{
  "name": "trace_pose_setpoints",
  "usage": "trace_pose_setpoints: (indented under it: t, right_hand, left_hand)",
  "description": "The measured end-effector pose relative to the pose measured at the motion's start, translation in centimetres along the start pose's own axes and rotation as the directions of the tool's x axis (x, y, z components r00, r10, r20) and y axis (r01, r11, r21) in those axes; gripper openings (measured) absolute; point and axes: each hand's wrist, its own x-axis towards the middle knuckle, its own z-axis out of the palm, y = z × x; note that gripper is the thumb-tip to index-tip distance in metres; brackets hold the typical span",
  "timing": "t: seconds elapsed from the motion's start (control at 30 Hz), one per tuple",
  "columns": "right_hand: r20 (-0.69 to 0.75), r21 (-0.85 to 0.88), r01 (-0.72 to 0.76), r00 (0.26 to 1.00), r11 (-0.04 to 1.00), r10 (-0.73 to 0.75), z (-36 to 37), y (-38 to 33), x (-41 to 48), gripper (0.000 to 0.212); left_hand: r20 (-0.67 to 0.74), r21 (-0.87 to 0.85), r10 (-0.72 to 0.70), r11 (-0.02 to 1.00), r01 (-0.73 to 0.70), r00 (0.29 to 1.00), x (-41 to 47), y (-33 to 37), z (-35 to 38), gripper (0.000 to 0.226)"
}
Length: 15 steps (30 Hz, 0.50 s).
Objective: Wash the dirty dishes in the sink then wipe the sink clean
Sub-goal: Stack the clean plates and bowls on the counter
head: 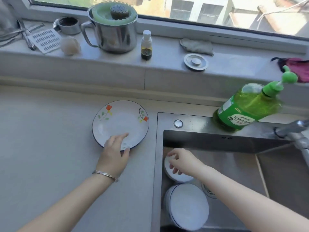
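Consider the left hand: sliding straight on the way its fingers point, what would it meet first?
The floral plate: the left hand has its fingers over the near rim. Past the far rim comes bare counter, then probably the ledge wall; depth is unclear.

The left hand (pixel 115 153) rests with straight fingers on the near rim of a round white plate painted with orange flowers (pixel 120 121), which lies flat on the grey counter (pixel 41 139). In the stainless-steel sink (pixel 217 143), the right hand (pixel 182 162) curls its fingers over a small white dish (pixel 168 168) beside stacked white blue-rimmed plates (pixel 189 206).
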Motion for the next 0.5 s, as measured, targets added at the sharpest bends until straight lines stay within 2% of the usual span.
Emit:
trace_pose_setpoints:
  t: [0.1,0.2,0.27,0.3,0.37,0.43,0.5]
  right_hand:
    - [0.029,-0.079,-0.111,0.993,0.991,0.114,-0.6,6.4,-4.0,0.028]
    - [0.035,-0.21,-0.235,0.968,0.949,0.247,-0.8,13.1,-6.4,0.015]
    - [0.037,-0.272,-0.284,0.952,0.92,0.304,-0.5,16.5,-6.9,0.02]
    - [0.042,-0.275,-0.283,0.951,0.919,0.305,-0.2,17.8,-6.7,0.03]
    - [0.074,-0.129,-0.288,0.952,0.949,0.298,0.8,19.6,-5.8,0.052]
    - [0.149,0.084,-0.297,0.948,0.951,0.282,1.8,20.5,-4.8,0.053]
    - [0.224,0.21,-0.3,0.941,0.931,0.253,2.6,21.2,-3.9,0.048]
  left_hand:
    - [0.226,-0.11,-0.015,0.993,0.041,0.974,-4.2,3.4,4.7,0.029]
    - [0.447,-0.077,-0.087,0.988,0.136,0.89,-7.7,5.7,10.5,0.034]
    - [0.541,-0.007,-0.204,0.969,0.246,0.816,-9.4,6.1,14.3,0.042]
    - [0.553,0.055,-0.286,0.95,0.308,0.783,-10.0,6.0,16.0,0.045]
    - [0.525,0.161,-0.446,0.888,0.43,0.725,-10.9,5.5,18.4,0.05]
    - [0.497,0.183,-0.52,0.846,0.501,0.695,-11.4,4.5,20.1,0.054]
    - [0.484,0.167,-0.529,0.838,0.52,0.697,-12.0,3.5,21.4,0.059]
